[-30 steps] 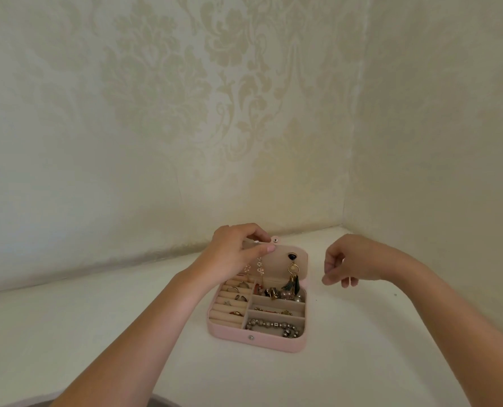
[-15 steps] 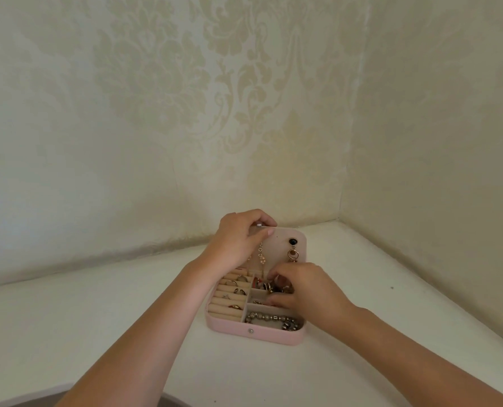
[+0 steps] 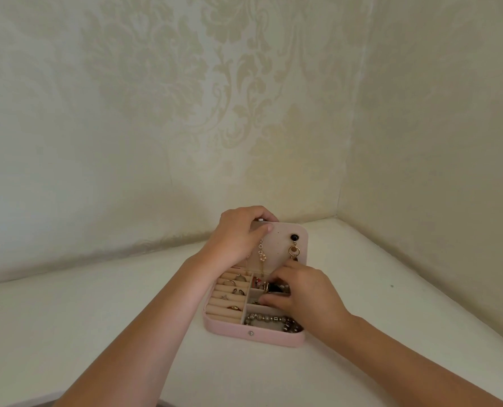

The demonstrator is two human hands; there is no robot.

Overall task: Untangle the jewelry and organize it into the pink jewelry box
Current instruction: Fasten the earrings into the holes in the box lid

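Pink rectangular jewelry box [image 3: 256, 336] sits open on a white tabletop [image 3: 97, 333]; left hand [image 3: 235, 239] grips its upright lid [image 3: 279, 245] by the far edge, right hand [image 3: 306, 295] pinches tangled dark jewelry [image 3: 273, 287] inside.

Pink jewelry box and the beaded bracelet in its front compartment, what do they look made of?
Pink jewelry box: likely faux leather, a smooth matte pink skin with a silvery snap; its lining looks like beige velvet. Beaded bracelet: grey beads with glints, perhaps metal or glass; the look leaves it open.
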